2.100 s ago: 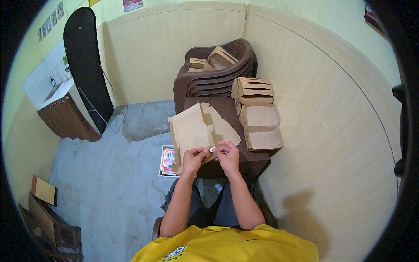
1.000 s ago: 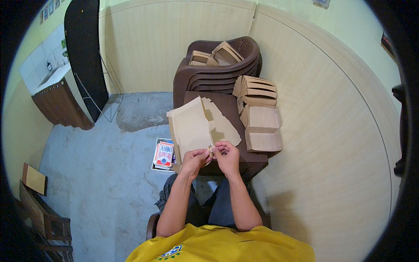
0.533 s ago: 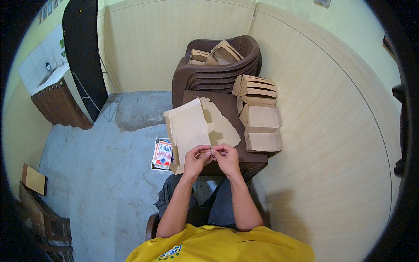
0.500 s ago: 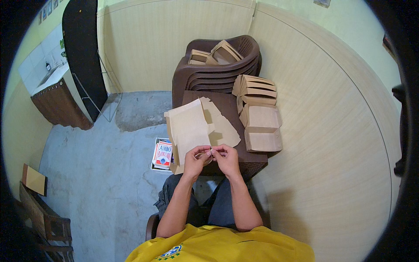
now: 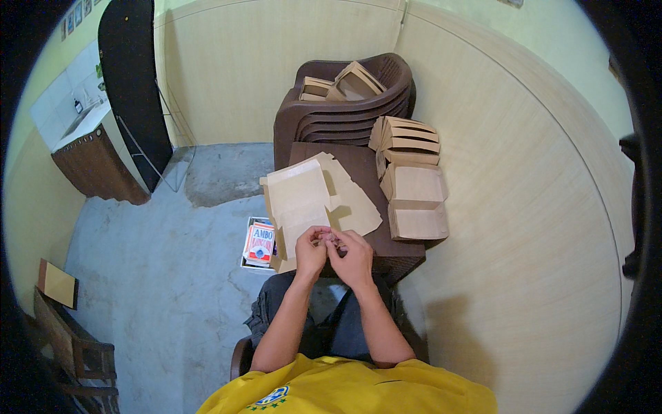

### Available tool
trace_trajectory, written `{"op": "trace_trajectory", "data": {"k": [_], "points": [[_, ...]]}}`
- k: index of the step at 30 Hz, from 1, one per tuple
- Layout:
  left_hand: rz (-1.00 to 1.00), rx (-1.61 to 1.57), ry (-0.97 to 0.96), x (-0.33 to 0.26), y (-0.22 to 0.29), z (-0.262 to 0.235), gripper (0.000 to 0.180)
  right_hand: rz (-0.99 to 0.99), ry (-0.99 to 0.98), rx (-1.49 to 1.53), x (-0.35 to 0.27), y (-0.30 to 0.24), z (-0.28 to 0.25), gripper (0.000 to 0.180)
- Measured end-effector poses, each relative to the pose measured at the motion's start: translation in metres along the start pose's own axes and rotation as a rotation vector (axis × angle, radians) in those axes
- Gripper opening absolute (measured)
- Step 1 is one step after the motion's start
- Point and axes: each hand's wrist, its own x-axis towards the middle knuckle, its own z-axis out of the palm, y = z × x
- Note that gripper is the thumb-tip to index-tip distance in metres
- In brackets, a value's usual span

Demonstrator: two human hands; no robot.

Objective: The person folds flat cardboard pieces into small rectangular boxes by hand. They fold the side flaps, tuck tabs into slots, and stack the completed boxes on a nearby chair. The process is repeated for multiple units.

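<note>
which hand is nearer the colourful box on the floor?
Left. The left hand sits just right of the colourful box, at the table's near-left edge. The right hand is beyond it, farther right.

A stack of brown plastic chairs (image 5: 345, 114) stands against the wall, with folded cardboard boxes (image 5: 345, 83) on the top seat. More folded boxes (image 5: 412, 172) sit piled along the right side of the dark table (image 5: 396, 252). A colourful carton (image 5: 260, 243) lies on the grey floor (image 5: 158, 276) beside the table. At far left are a curtained counter (image 5: 96, 162) and a black board (image 5: 131, 83) leaning upright.
</note>
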Motion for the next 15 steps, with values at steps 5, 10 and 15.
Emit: {"op": "trace_trajectory", "data": {"k": [5, 10, 15], "points": [[0.102, 0.612, -0.026, 0.018, -0.003, -0.006, 0.017, -0.147, -0.002, -0.235, -0.005, 0.008, 0.007, 0.036], [0.121, 0.762, -0.085, 0.011, 0.022, -0.007, 0.023, 0.053, 0.038, -0.129, -0.002, 0.034, 0.025, 0.046], [0.732, 0.923, 0.368, -0.013, 0.044, -0.042, 0.027, -0.054, 0.276, -0.248, 0.022, 0.037, 0.017, 0.037]]}}
